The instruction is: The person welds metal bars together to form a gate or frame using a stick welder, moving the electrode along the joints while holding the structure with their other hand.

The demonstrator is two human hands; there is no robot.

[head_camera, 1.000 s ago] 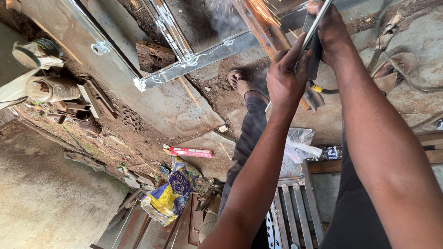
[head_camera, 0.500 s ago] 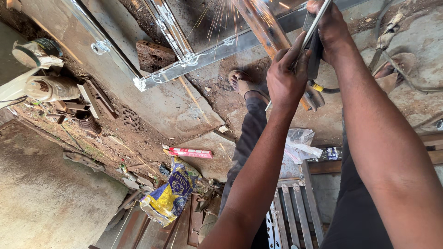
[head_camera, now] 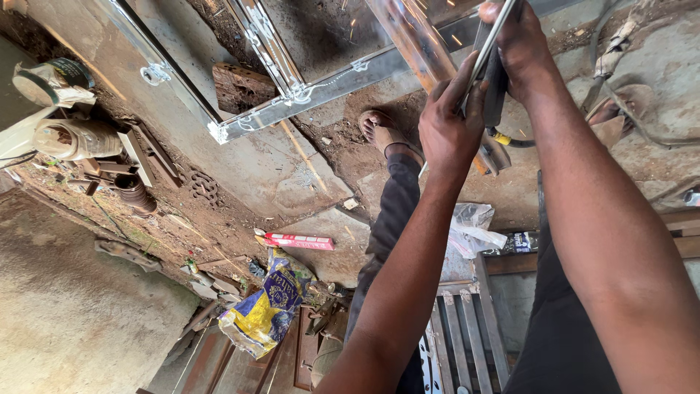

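Observation:
My right hand [head_camera: 521,47] is closed around a dark-handled tool [head_camera: 494,80] near the top of the view. A thin grey metal strip [head_camera: 487,51] runs along the tool. My left hand [head_camera: 450,128], just below, pinches the strip's lower end between thumb and fingers. Both hands sit over a rusty brown pipe [head_camera: 412,44] that crosses a silver metal frame [head_camera: 321,86] lying on the ground. A few orange sparks [head_camera: 351,25] fly near the pipe's top. A black cable with a yellow fitting [head_camera: 502,137] leaves the tool. My foot in a sandal [head_camera: 383,131] stands beside the frame.
A wood block [head_camera: 237,86] props the frame. On the dirt floor lie a red and white box [head_camera: 299,241], a yellow and blue bag [head_camera: 266,303], a clear plastic bag [head_camera: 472,226] and scrap metal parts [head_camera: 131,164]. A barred metal piece [head_camera: 467,335] lies below.
Smoke, then a burst of sparks, showed at the pipe; only a few sparks are left now. Both hands have stayed almost in place.

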